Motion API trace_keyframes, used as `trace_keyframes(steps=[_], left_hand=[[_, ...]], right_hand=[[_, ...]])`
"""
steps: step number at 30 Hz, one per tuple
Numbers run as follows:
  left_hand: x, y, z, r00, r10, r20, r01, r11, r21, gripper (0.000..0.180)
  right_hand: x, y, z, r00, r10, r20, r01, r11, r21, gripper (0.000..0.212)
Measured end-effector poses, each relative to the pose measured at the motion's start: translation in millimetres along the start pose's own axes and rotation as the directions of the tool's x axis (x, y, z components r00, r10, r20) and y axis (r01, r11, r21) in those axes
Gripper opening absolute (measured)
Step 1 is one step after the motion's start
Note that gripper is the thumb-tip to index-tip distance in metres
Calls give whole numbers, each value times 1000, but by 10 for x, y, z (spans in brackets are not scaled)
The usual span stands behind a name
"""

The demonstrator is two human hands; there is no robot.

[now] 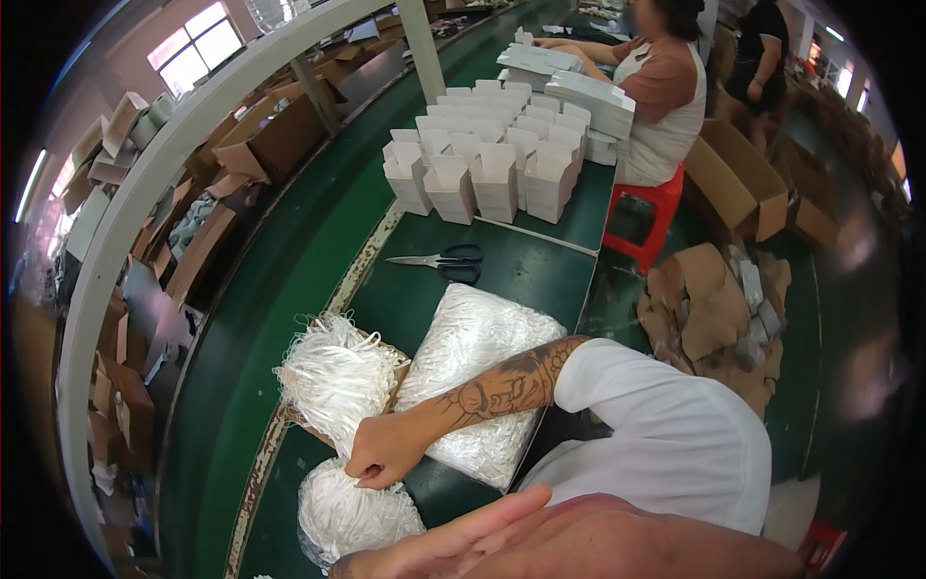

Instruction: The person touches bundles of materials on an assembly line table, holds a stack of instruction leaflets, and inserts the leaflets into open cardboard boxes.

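My right hand, on a tattooed forearm, is closed at the top of a round bundle of white cords partly wrapped in clear plastic, pinching some strands. Just beyond it, a loose heap of white cords spills over a small cardboard box. Under my right forearm lies a large clear bag packed with white cords. Close to the camera, at the lower edge, my left hand has its thumb and a finger stretched out with nothing seen in it; part of this hand is cut off.
Black-handled scissors lie on the green table. Beyond them stand several rows of white open-topped boxes and stacked flat cartons. A co-worker sits on a red stool. Cardboard boxes line the left.
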State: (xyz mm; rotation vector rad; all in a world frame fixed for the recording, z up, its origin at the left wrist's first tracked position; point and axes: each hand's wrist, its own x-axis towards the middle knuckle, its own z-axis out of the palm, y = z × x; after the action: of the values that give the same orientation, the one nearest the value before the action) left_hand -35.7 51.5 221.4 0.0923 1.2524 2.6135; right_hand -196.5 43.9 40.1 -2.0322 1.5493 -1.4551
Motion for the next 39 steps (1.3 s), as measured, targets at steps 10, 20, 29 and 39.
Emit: trace_keyframes(steps=[10, 20, 29, 39], left_hand=[[-298, 402, 64, 943, -334, 6, 329, 932, 153, 130], [-624, 473, 48, 934, -331, -138, 337, 941, 26, 140], [-395, 290, -544, 887, -50, 459, 157, 968, -198, 95], [-374, 208, -604, 805, 186, 563, -30, 961, -275, 121]], right_hand=[[117, -79, 60, 996, 7, 87, -6, 1000, -16, 32], [162, -92, 103, 991, 0, 137, 8, 998, -59, 34], [127, -128, 76, 989, 14, 147, -10, 999, -33, 34], [108, -73, 96, 987, 14, 160, -12, 1000, -16, 34]])
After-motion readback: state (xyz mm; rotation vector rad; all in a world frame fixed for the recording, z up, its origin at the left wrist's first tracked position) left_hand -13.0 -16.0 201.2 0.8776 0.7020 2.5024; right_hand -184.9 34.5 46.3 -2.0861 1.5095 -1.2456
